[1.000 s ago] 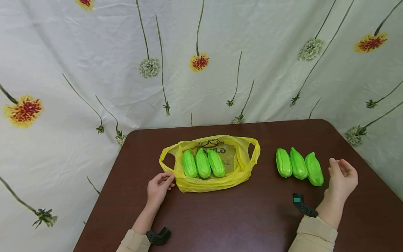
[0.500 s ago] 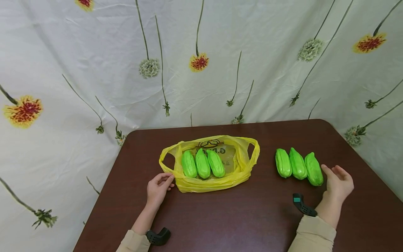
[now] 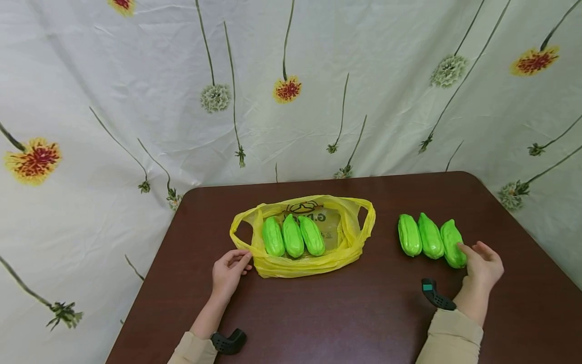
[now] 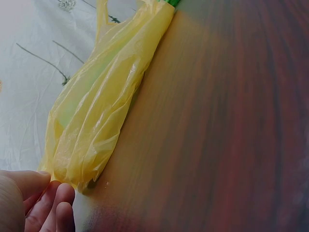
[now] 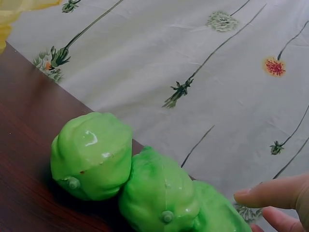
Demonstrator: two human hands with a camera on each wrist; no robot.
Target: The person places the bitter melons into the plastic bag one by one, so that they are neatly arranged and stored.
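Note:
My left hand [image 3: 228,273] pinches the left corner of a yellow plastic bag [image 3: 302,267] between thumb and fingers; in the left wrist view the bag's side [image 4: 99,125] runs up from the fingertips. Inside the open-mouthed bag lie three glossy, bright green, ridged fruits [image 3: 293,236], side by side. To the right on the table, three more such fruits [image 3: 430,236] lie in a row. My right hand [image 3: 484,265] is at the rightmost green fruit [image 3: 452,245], its thumb overlapping that fruit's right side; its fingers are loosely bent and hold nothing.
The dark brown table [image 3: 336,313] has rounded far corners. Behind it hangs a pale cloth [image 3: 318,126] printed with flowers. Each forearm carries a black wrist device [image 3: 229,342]. Table surface separates the bag from the right-hand row of fruits.
My right hand has moved left and slightly down, from beside the rightmost fruit until its thumb overlaps it. The left hand, the bag and the fruits have stayed put.

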